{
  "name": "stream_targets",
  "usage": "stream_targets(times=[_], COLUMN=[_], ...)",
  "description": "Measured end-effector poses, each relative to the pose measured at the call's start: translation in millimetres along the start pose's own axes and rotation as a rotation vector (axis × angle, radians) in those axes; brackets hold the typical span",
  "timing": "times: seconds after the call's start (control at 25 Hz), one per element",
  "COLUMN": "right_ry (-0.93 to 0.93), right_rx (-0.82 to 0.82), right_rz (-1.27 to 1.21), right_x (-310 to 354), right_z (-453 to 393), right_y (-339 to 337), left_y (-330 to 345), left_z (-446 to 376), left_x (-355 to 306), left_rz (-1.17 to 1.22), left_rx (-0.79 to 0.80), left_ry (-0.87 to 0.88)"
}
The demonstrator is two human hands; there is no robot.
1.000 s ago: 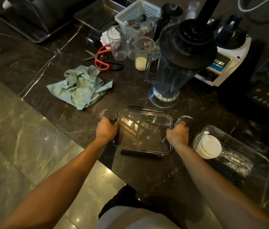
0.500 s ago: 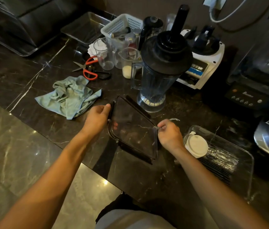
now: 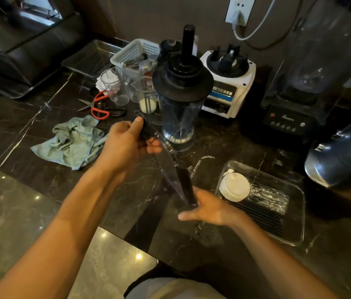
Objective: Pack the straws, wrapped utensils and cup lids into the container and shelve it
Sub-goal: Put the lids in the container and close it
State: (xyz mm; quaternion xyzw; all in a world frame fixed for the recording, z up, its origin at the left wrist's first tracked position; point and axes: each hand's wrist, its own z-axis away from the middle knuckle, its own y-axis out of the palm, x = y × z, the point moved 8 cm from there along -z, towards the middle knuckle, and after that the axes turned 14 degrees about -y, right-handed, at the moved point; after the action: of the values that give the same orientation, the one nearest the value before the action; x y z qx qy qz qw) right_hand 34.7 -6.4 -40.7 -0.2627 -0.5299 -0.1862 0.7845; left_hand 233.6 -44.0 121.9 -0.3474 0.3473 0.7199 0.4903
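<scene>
Over dark marble counter (image 3: 40,130), clear lid (image 3: 168,167) edge-on

Glossy dark marble counter (image 3: 30,126); clear plastic container (image 3: 295,190); crumpled cloth (image 3: 73,141).

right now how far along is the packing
Mostly packed: the clear container on the counter already holds black straws, wrapped utensils and white cup lids. In hand: the left hand and right hand hold the container's lid on edge. Left: closing it and shelving.
</scene>
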Motion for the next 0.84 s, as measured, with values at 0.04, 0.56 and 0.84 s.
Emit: stream_targets(times=[0.04, 0.56, 0.84], right_ry=[-0.044, -0.346, -0.140], right_rx=[-0.118, -1.101, -1.137], right_rz=[-0.062, -0.304, -0.315], right_x=[7.5, 33.7, -23.0], right_z=[5.5, 175.8, 242.3], right_y=[-7.1, -164.1, -196.6], left_y=[7.6, 103.9, 158.8], left_z=[7.8, 10.0, -29.8], left_x=[-8.4, -1.6, 60.2], left_rz=[0.033, -0.131, -0.899], left_rx=[0.028, 0.141, 0.153], left_ry=[0.019, -0.162, 0.013])
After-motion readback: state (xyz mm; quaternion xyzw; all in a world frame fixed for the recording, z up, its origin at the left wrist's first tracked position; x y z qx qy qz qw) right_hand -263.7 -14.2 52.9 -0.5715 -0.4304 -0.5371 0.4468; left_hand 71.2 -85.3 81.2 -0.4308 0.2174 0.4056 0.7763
